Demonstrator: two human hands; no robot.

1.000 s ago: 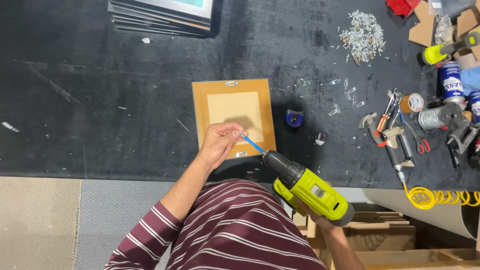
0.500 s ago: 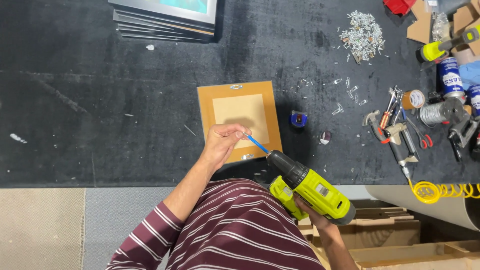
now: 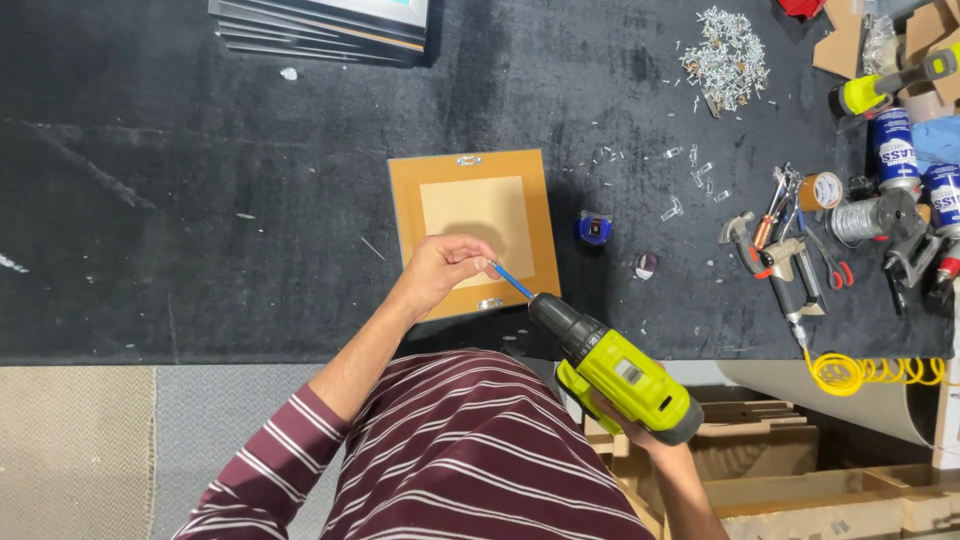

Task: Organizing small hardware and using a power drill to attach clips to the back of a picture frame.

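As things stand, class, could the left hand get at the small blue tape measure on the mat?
Probably yes: the tape measure lies just beyond the left hand with bare mat around it, though that hand now pinches the blue bit.

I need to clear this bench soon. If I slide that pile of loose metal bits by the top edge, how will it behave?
The pile of small metal pieces would likely scatter rather than move together: strays already lie spread below it. The dark bench covering looks fuzzy, so pieces may snag. Each looks light and hard to pinch.
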